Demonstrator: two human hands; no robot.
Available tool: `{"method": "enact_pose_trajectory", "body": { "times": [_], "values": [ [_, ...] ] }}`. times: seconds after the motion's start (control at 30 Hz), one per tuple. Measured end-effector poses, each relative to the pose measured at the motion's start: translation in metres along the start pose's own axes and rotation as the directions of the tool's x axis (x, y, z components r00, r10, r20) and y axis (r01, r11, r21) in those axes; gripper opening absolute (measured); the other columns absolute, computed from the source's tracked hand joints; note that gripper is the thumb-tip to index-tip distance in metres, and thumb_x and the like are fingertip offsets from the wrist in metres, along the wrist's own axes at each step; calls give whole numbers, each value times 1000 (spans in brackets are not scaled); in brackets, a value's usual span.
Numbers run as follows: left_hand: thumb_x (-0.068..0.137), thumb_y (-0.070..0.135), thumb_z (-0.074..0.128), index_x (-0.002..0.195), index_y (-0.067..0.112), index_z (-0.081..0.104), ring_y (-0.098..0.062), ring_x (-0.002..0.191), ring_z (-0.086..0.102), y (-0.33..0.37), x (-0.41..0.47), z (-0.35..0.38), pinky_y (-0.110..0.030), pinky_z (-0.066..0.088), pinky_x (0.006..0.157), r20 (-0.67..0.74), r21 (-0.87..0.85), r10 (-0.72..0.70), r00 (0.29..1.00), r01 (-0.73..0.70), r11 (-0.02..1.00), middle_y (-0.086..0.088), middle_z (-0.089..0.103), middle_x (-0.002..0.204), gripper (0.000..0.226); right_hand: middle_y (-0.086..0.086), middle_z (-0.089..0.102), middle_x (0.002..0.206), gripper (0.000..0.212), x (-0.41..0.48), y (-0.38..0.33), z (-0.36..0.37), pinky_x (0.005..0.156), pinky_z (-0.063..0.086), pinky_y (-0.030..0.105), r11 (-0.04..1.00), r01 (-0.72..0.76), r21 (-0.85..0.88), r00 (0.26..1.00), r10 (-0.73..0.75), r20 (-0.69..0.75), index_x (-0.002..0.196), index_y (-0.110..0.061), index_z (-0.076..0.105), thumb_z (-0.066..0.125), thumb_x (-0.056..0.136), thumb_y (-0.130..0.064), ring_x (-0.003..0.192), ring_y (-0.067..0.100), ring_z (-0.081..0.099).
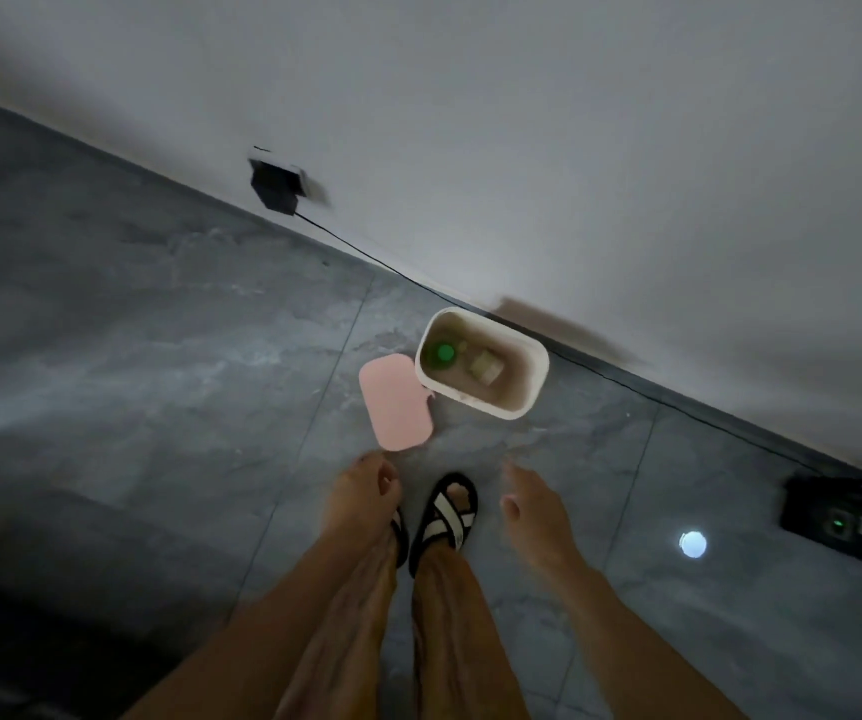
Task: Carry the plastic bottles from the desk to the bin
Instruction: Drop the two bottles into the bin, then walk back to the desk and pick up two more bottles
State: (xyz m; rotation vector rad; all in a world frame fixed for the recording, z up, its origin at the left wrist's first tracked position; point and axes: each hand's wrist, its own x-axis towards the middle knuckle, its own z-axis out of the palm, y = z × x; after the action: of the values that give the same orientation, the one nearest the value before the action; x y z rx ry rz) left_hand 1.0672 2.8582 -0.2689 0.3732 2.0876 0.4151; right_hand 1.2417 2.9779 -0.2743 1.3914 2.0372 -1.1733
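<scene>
Both hands, left [361, 498] and right [535, 504], hang empty with fingers loose. The white bin [480, 363] stands open at twelve o'clock against the wall, a green-capped bottle [443, 352] inside. Its pink lid [395, 402] lies on the floor at eleven, touching the bin.

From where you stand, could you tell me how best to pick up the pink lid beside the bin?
Pinch the pink lid by its near short edge, from your side. It lies flat on the floor, left of the bin, nearest the left hand.

bin [514, 402]: white, open, upright on floor by wall | bottle [444, 352]: green cap, inside bin, left end
</scene>
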Motion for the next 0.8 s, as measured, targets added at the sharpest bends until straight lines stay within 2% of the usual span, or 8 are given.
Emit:
{"method": "enact_pose_trajectory", "body": {
  "times": [0.1,0.17,0.2,0.33,0.47,0.67,0.8],
  "values": [
    [92,15,52,105,7,64,-14,80,59,-4,-53,-25,-20,35,55,-29,4,2,1000,-2,1000,-6,67,93,19,8,46,143,43,-46,-17,-2,105,35,25,996,51,-75,997,-47,62,139,-12,41,41,96,-10,128,18,47],
    [92,13,51,114,5,63,-23,91,64,-6,-87,-40,-26,42,65,-43,-50,-23,999,21,999,-11,69,101,27,7,46,143,42,-71,-24,-5,108,33,24,986,67,-154,993,-50,111,139,-12,42,40,98,-14,130,16,45],
    [91,15,52,110,6,65,-26,93,64,-8,-103,-46,-29,45,71,-54,-45,-31,998,28,999,-13,70,103,25,7,48,142,41,-84,-27,-7,108,34,24,979,82,-186,990,-59,126,138,-12,43,39,98,-15,129,16,46],
    [87,28,55,81,19,61,-19,74,60,-29,-164,-65,-32,49,69,-64,-53,-99,993,95,994,-3,66,81,13,9,52,138,38,-130,-40,-16,109,36,30,971,116,-207,983,-83,164,135,-10,48,38,99,-19,126,19,49],
    [84,36,60,64,31,50,-10,67,57,-58,-207,-77,-22,43,59,-51,-162,-178,983,168,973,9,60,71,23,8,62,123,31,-158,-55,-33,99,46,36,951,176,-256,969,-121,216,123,-12,57,45,96,-23,110,21,58],
    [85,23,59,80,22,57,-18,78,64,-108,-246,-83,-31,51,74,-146,-222,-289,946,253,941,-4,70,87,6,6,70,105,20,-169,-83,-43,84,51,34,862,316,-396,931,-203,302,105,-15,66,52,91,-15,93,20,63],
    [90,24,54,85,23,58,-11,78,63,-134,-264,-86,-24,50,70,-196,-319,-369,908,297,900,2,65,86,7,5,69,96,19,-168,-114,-35,73,46,29,780,396,-485,898,-217,384,97,-16,66,48,92,-14,80,15,58]
  ]
}}
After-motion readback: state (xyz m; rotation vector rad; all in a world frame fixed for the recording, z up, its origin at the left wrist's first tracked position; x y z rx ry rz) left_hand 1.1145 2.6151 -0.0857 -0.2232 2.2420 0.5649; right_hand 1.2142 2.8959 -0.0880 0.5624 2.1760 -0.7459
